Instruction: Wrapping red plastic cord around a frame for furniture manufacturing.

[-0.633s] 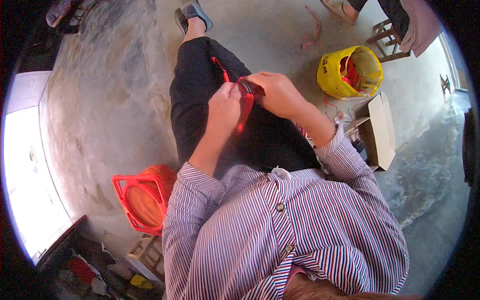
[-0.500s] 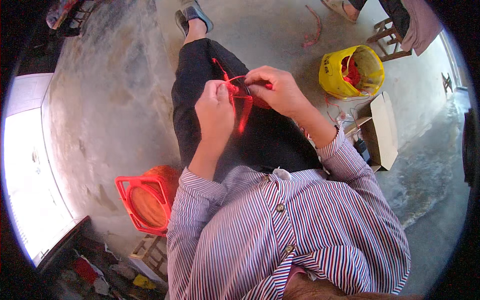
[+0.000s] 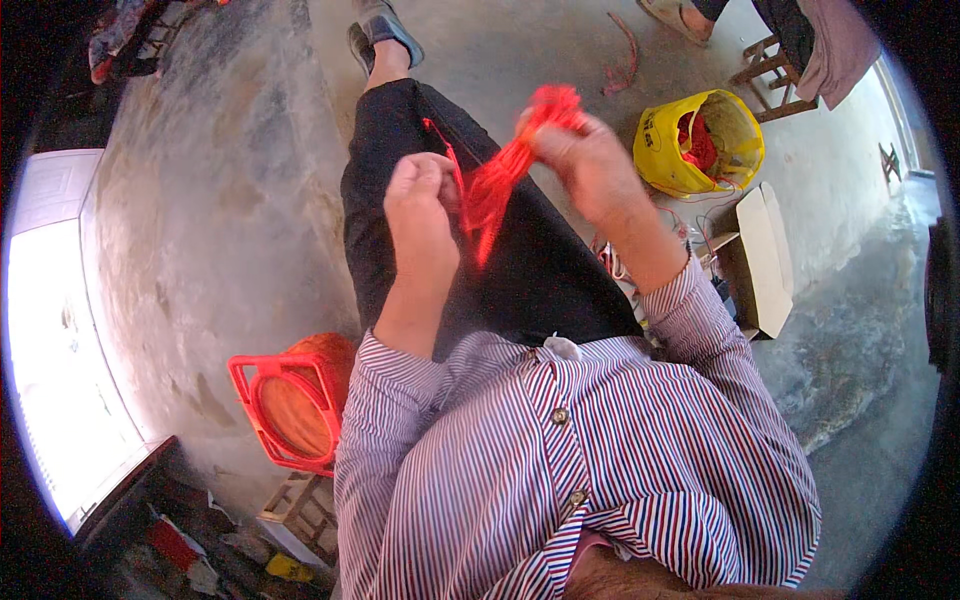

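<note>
A bundle of bright red cords (image 3: 495, 185) stretches between my hands above my dark trousers (image 3: 540, 290). My right hand (image 3: 595, 170) is closed round its upper part, and a bunched red end sticks out past the fingers, blurred by motion. My left hand (image 3: 425, 205) is closed in a pinch on the lower left part of the cords. Just beside those fingers a thin red strand (image 3: 440, 135) rises up and to the left. Below, some strands hang loosely over my lap. Exactly how the cords are knotted or joined cannot be made out.
A yellow bucket (image 3: 650, 150) with red material inside stands at the right, near an open cardboard box (image 3: 765, 260) with wires. An orange-red stool-like container (image 3: 330, 400) is at my left. Another person's foot (image 3: 680, 18) and a wooden stool (image 3: 770, 75) are far right.
My right hand has moved up and right, drawing the red cords out into a spread bundle. A dark thing seen between the hands before no longer shows. My left hand has barely moved.
</note>
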`<state>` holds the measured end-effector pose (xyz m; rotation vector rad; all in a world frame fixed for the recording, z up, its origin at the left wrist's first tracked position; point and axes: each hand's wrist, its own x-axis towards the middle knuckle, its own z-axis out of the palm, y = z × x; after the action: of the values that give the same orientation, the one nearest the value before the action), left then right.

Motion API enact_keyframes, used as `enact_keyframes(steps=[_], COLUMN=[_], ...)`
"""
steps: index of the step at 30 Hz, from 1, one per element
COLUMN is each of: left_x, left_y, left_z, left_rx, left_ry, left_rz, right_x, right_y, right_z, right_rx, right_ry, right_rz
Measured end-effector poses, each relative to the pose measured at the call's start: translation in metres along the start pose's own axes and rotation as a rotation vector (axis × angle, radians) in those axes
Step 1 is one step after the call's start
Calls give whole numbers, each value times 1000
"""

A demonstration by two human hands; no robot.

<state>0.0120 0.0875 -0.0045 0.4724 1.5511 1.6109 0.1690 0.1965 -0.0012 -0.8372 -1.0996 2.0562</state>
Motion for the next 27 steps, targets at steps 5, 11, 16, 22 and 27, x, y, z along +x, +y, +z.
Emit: enact_keyframes(steps=[5,11,16,22,27], left_x=[-11,-10,-13,-18,-10], left_y=[-19,-28,-30,-28,-40], left_z=[20,21,15,12,11], left_rx=[-82,-290,-261,-336,-289], left_ry=[-66,-259,-354,-341,-393], left_rz=[-188,-344,-271,-337,-269], right_x=[8,-4,11,29,18], right_y=[-16,-12,-11,1,-12], right_z=[-24,-48,-31,-29,-18], right_rx=[254,-690,-124,-584,8], right_ry=[-69,-112,22,59,80], right_rz=[-109,-218,-256,-296,-144])
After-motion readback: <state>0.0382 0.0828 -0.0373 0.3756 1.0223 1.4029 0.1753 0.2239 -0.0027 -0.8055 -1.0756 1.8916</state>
